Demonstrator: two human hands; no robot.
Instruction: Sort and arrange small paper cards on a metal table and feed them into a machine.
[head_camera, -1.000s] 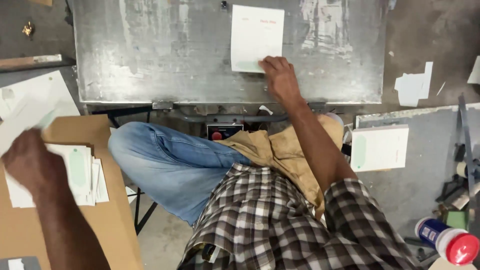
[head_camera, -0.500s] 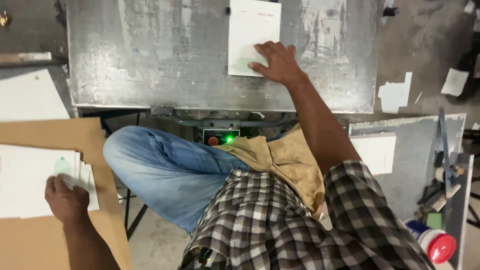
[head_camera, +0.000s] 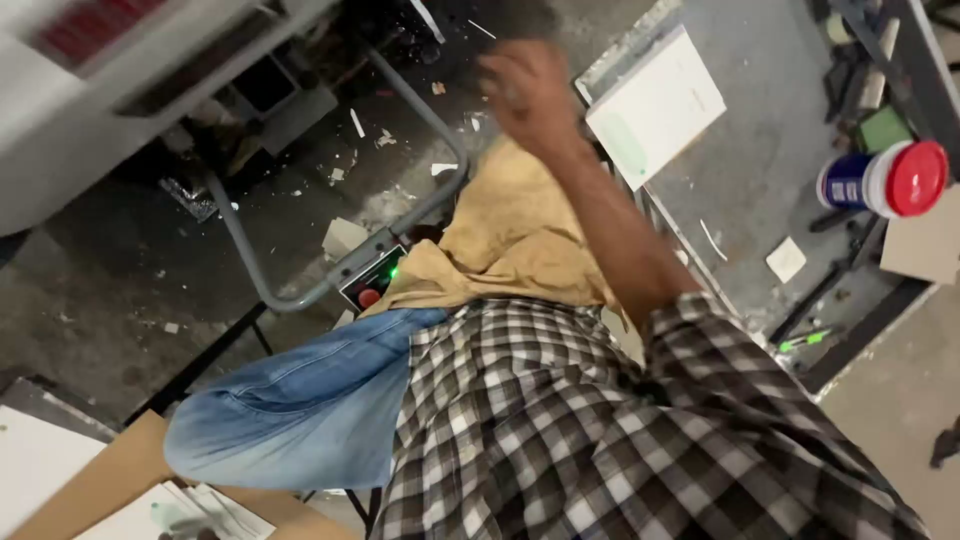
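My right hand (head_camera: 530, 88) is raised and blurred with motion, above a tan cloth (head_camera: 510, 240) on my lap. It is just left of a stack of white sheets (head_camera: 655, 105) lying on a grey side table (head_camera: 760, 190). I see no sheet in the hand, and the blur hides the fingers. My left hand is out of view. At the bottom left, white sheets (head_camera: 160, 510) lie on a brown cardboard surface (head_camera: 100, 480).
A control box (head_camera: 372, 283) with a red button and a green light hangs on a bent metal tube (head_camera: 250, 265). A blue canister with a red lid (head_camera: 885, 180) lies on the side table among tools. Paper scraps litter the floor (head_camera: 150, 260).
The view has swung and tilted to the right. My right hand left the sheet on the metal plate and came back toward the side stack. My left hand dropped out of view.
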